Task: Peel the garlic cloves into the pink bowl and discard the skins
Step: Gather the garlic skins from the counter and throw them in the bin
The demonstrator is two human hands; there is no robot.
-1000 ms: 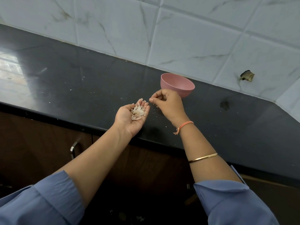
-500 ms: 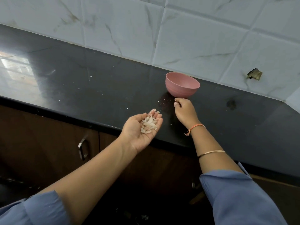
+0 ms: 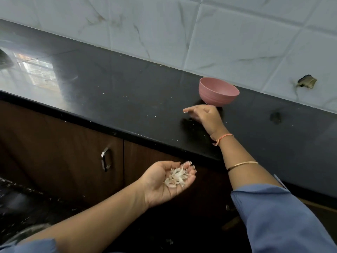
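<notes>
Two hands are in view. My left hand (image 3: 161, 186) lies palm up with its fingers loosely cupped, carrying a heap of garlic skins (image 3: 176, 178), on the near side of the counter edge in front of the brown cabinet door (image 3: 63, 147). My right hand (image 3: 206, 115) hovers low over the black counter (image 3: 127, 99), motion-blurred, its fingers loosely extended to the left and gripping nothing visible. Just beyond it, the pink bowl (image 3: 217, 94) stands upright near the tiled wall (image 3: 237, 42).

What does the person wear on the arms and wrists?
Blue sleeves on both arms: left sleeve, right sleeve. The right wrist has an orange thread, and a thin gold bangle sits higher on that forearm.
</notes>
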